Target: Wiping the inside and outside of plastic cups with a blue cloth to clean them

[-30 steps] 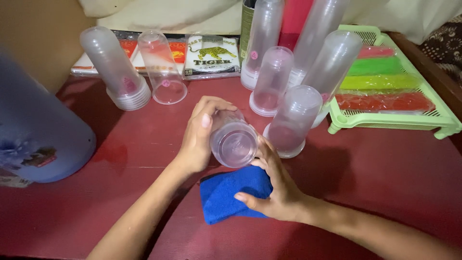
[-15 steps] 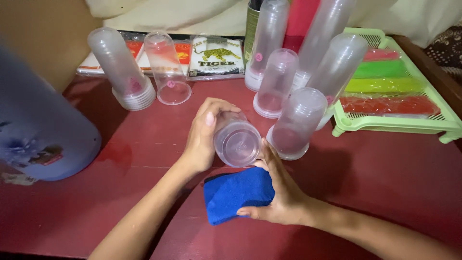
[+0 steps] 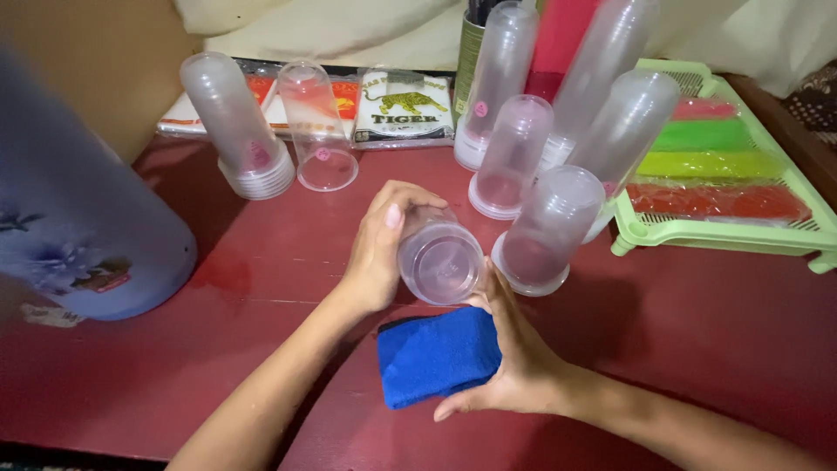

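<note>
My left hand (image 3: 377,253) grips a clear plastic cup (image 3: 440,262) tipped on its side, its base facing the camera. My right hand (image 3: 514,366) holds a folded blue cloth (image 3: 436,353) just below the cup, fingers curled around the cloth's right side and thumb touching the cup's lower edge. Both hands hover over a dark red table (image 3: 261,262).
Several stacks of upturned clear cups (image 3: 545,227) stand behind, with more cup stacks (image 3: 244,139) at back left. A green slotted tray (image 3: 724,235) holds coloured wrapped blocks at right. A large blue container (image 3: 70,209) stands at left. Flat packets (image 3: 405,109) lie at the back.
The view has shifted slightly so everything sits a bit further right. My right hand has opened somewhat around the cloth, which now lies flatter under the cup.
</note>
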